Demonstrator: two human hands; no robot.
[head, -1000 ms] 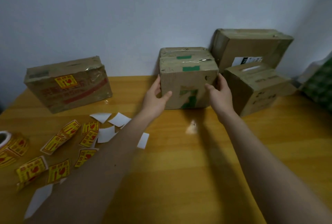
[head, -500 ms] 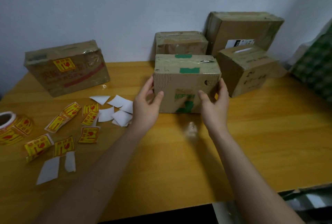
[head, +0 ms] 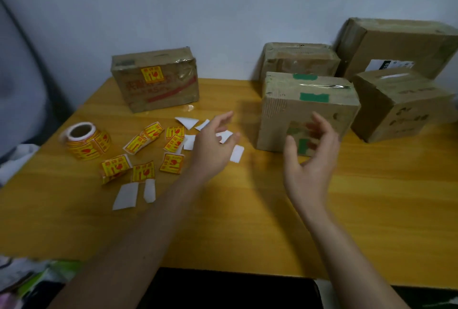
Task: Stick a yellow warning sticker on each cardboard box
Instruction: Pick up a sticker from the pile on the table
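Observation:
A cardboard box with green tape (head: 307,108) stands on the wooden table (head: 247,209), right of centre. My right hand (head: 309,157) hovers just in front of it, fingers spread, holding nothing. My left hand (head: 213,145) is open too, over the white backing scraps (head: 188,122) to the box's left. Several loose yellow warning stickers (head: 171,162) lie left of that hand, beside a sticker roll (head: 85,143). At the back left a taped box (head: 156,78) carries a yellow sticker (head: 152,74).
Three more cardboard boxes stand at the back right: a low one (head: 300,60) against the wall, a large one (head: 401,46) and a smaller one (head: 401,105) in front of it. The table's front edge runs near the bottom, with clutter at the lower left.
Both hands pulled the green-taped box forward off the back row, then let go of it. The left hand has swung left toward the stickers, and the right hand has drawn back.

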